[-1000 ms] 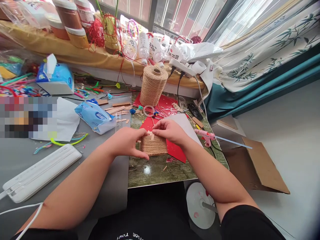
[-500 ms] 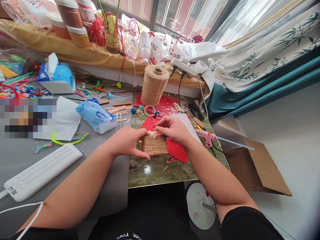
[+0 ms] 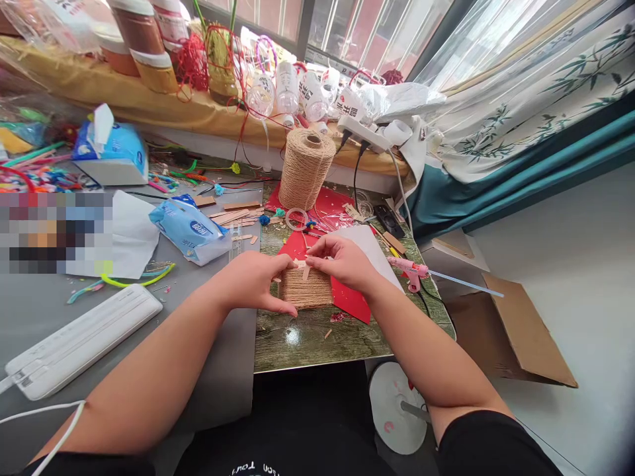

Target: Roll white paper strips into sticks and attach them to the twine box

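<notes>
Wood-grain tabletop (image 3: 317, 344), frame centre: wooden strip (image 3: 305, 273) lower than before.
Right hand (image 3: 340, 261) pinches it, near-vertical, tip down-frame; left hand (image 3: 255, 281) clasps twine-wrapped block (image 3: 310, 292).

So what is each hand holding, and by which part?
Right hand: the pale strip, by its far end. Left hand: the twine-wrapped piece, around its left end.

Tan block (image 3: 316, 291), fine horizontal stripes

Beyond the right hand (image 3: 342, 264)'s grip, plastic bottles (image 3: 313, 96) bear Chinese characters, including 开. Left of the grip, a tissue pack (image 3: 191, 228) carries a blurred logo; nearer, the shirt (image 3: 307, 423)'s lettering is cut off.
</notes>
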{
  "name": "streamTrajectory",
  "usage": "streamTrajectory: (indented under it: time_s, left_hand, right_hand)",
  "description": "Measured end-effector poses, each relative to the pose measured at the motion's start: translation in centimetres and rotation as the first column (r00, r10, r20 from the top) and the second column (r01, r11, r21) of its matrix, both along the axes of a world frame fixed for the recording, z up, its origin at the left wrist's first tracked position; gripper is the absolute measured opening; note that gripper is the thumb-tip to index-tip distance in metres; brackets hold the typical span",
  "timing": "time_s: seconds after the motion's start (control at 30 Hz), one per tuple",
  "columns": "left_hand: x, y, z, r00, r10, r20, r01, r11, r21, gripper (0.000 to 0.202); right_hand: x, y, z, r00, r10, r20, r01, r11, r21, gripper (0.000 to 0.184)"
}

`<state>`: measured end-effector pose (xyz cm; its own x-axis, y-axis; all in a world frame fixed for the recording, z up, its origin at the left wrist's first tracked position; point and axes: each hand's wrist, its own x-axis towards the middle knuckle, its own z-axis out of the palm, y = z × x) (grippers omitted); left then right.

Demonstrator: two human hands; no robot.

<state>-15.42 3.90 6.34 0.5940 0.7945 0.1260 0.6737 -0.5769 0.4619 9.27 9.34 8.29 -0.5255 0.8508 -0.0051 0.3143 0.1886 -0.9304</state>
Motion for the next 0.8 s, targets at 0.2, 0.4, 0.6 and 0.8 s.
streamTrajectory:
  time_s: [0.2,0.4,0.6,0.8]
  left_hand:
    - [0.0,0.0,0.0,1.0,0.012,-0.018,-0.012,1.0,0.002,0.083]
    - [0.1,0.0,0.2,1.0,0.018,-0.022,-0.019,1.0,-0.014,0.083]
    - [0.1,0.0,0.2,0.999,0.02,-0.025,-0.02,1.0,-0.008,0.082]
    - [0.1,0.0,0.1,0.999,0.025,-0.025,-0.026,1.0,-0.011,0.081]
  right_hand:
    - [0.1,-0.5,1.1,1.0,0.008,0.021,-0.01,0.996,0.088,0.02]
    - [-0.1,0.0,-0.2,1.0,0.018,-0.014,-0.019,0.998,-0.064,0.029]
    - [-0.3,0.3,-0.9,0.998,0.014,-0.055,-0.026,0.977,-0.212,0.022]
    - [-0.5,-0.1,-0.2,1.0,-0.001,0.0,0.0,0.981,-0.193,0.021]
